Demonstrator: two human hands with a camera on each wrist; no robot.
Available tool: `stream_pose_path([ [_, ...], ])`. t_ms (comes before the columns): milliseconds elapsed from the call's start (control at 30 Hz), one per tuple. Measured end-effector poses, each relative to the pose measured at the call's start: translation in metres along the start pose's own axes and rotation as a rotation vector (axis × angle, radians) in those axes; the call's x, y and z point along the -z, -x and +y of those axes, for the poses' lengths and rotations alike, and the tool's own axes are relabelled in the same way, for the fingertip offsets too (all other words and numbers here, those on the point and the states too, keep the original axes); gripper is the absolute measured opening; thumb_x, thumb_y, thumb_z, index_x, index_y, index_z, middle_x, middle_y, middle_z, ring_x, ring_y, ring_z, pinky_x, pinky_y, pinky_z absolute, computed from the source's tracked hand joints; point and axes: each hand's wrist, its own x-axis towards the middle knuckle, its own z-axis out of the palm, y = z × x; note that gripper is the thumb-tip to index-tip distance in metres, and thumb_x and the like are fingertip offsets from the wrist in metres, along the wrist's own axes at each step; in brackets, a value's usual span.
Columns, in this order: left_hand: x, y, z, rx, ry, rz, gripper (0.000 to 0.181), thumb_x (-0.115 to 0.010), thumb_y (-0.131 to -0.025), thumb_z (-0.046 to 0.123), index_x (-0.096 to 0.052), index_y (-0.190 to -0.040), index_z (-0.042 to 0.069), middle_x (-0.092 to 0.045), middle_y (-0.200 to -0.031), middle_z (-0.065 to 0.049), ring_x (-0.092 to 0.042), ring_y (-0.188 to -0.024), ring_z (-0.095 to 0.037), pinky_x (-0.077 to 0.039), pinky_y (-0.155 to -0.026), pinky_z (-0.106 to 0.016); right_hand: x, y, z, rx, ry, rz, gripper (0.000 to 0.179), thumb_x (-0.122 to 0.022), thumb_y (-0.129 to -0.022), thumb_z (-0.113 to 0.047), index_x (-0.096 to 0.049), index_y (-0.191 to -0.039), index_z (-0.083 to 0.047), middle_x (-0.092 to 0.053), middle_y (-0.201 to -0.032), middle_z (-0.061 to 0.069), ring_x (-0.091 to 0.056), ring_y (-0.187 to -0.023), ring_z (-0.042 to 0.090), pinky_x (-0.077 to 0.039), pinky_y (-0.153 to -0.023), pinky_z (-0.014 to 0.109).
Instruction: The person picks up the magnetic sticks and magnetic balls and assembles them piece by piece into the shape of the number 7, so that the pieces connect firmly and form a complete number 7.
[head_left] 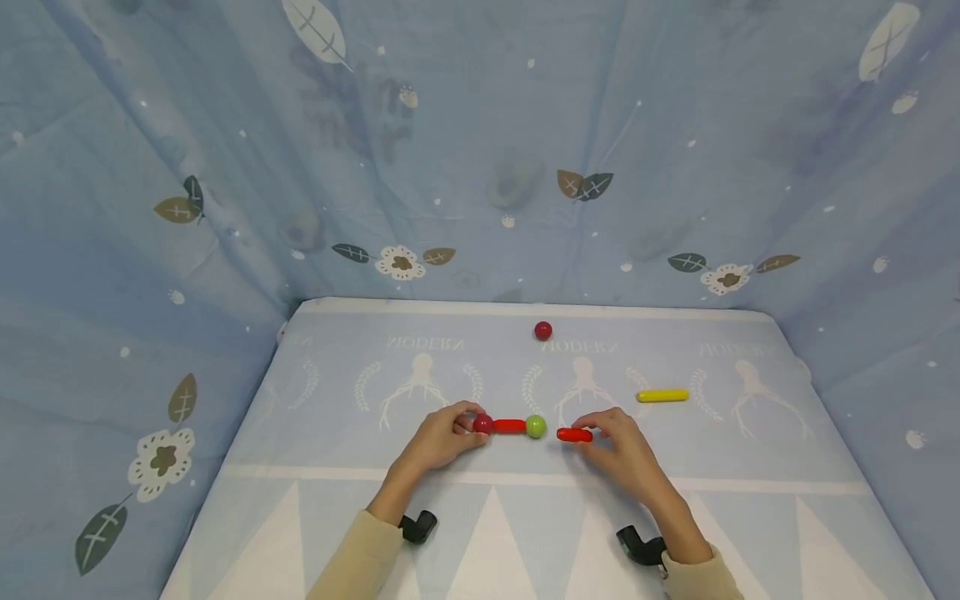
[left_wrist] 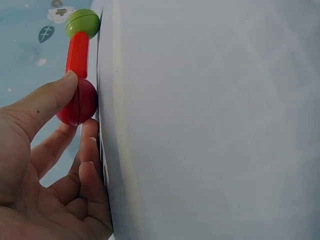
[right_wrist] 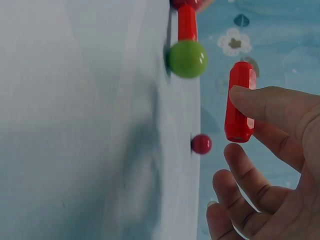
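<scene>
A short red rod joins a dark red ball on its left to a green ball on its right, all lying in one line on the table. My left hand pinches the dark red ball between thumb and fingers, as the left wrist view also shows. To the right of the green ball, my right hand holds a second red rod between thumb and forefinger, its other fingers loosely bent. A small gap separates this rod's left end from the green ball.
Behind the joined pieces, a loose dark red ball sits near the table's back edge. A yellow rod lies behind and to the right of my right hand. Blue patterned cloth hangs around the table.
</scene>
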Motion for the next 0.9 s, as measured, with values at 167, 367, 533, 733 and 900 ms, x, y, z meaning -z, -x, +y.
stream_pose_path([
  [167,0.000,-0.001,0.001,0.008,-0.006,0.002,0.038,-0.081,-0.086,0.028,-0.067,-0.120,0.019,-0.063,-0.092,0.004,-0.058,-0.083,-0.013,-0.050,-0.072,-0.033,-0.015,0.001,-0.008,0.059,-0.011,-0.032,0.030,-0.082,-0.080,-0.003,-0.074,-0.103,-0.022,-0.059,-0.100,-0.005,-0.058,-0.096,0.022,-0.050,-0.084,0.043],
  [367,0.001,-0.001,0.002,0.006,-0.012,0.003,0.037,-0.081,-0.086,0.026,-0.067,-0.120,0.019,-0.063,-0.091,0.004,-0.058,-0.082,-0.013,-0.050,-0.070,-0.032,-0.034,0.002,-0.019,0.066,-0.019,-0.099,0.031,-0.083,-0.081,-0.005,-0.074,-0.105,-0.023,-0.056,-0.099,-0.009,-0.056,-0.098,0.017,-0.049,-0.085,0.041],
  [533,0.001,-0.002,0.003,0.004,-0.009,0.006,0.037,-0.082,-0.086,0.026,-0.067,-0.118,0.019,-0.063,-0.090,0.004,-0.058,-0.081,-0.013,-0.050,-0.068,-0.032,-0.046,0.004,-0.027,0.087,-0.023,-0.160,0.029,-0.083,-0.082,-0.010,-0.073,-0.105,-0.026,-0.055,-0.099,-0.013,-0.054,-0.096,0.014,-0.047,-0.081,0.035],
  [733,0.000,-0.001,0.003,0.009,0.002,0.008,0.036,-0.082,-0.086,0.026,-0.068,-0.118,0.018,-0.063,-0.090,0.003,-0.058,-0.081,-0.014,-0.050,-0.069,-0.032,-0.057,0.005,-0.031,0.142,-0.035,-0.190,0.027,-0.082,-0.083,-0.011,-0.073,-0.104,-0.026,-0.056,-0.100,-0.013,-0.054,-0.093,0.013,-0.046,-0.079,0.032],
  [900,0.000,0.000,0.003,0.023,-0.001,0.003,0.036,-0.081,-0.086,0.026,-0.068,-0.119,0.020,-0.063,-0.091,0.003,-0.059,-0.083,-0.014,-0.050,-0.069,-0.032,-0.063,0.007,-0.033,0.151,-0.035,-0.224,0.026,-0.082,-0.084,-0.012,-0.073,-0.103,-0.028,-0.055,-0.100,-0.014,-0.053,-0.091,0.013,-0.044,-0.075,0.029],
])
